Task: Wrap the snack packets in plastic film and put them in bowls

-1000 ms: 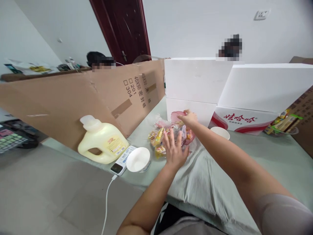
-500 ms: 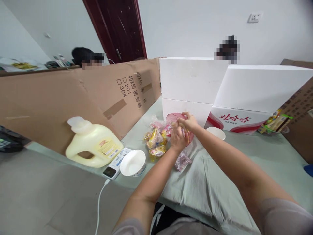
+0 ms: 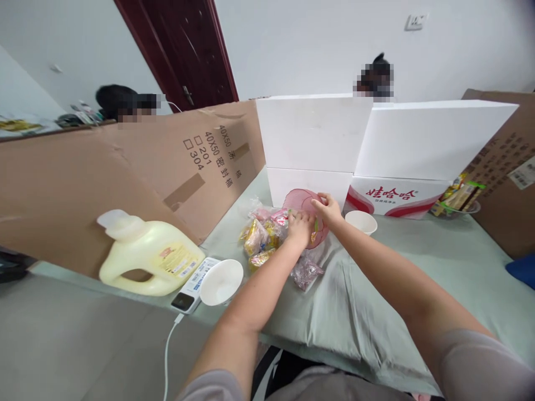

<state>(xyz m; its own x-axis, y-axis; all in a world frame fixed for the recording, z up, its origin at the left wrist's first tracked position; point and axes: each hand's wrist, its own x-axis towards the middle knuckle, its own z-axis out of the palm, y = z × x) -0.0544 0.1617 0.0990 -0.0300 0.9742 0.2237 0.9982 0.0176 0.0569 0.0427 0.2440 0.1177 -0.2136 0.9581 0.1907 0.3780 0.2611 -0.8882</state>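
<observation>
A pink mesh bowl (image 3: 301, 201) is tipped on its side on the green cloth (image 3: 368, 301), in front of the white foam boxes. My right hand (image 3: 328, 210) grips its rim, fingers closed. My left hand (image 3: 300, 226) reaches into the bowl's mouth with curled fingers among wrapped snacks; what it holds I cannot make out. A heap of yellow and pink snack packets (image 3: 261, 236) lies just left of the bowl. One purplish packet (image 3: 306, 272) lies apart, nearer to me.
A pale yellow detergent jug (image 3: 148, 260), a phone on a white cable (image 3: 190, 287) and a white bowl (image 3: 221, 275) sit at the left. A second white bowl (image 3: 361, 221) stands right of my hands. Cardboard (image 3: 125, 172) and foam boxes (image 3: 376, 139) wall the back. People sit behind.
My left hand has gone from spread flat over the packets to curled inside the tipped pink bowl. A purplish packet now lies apart on the cloth. The view has shifted right.
</observation>
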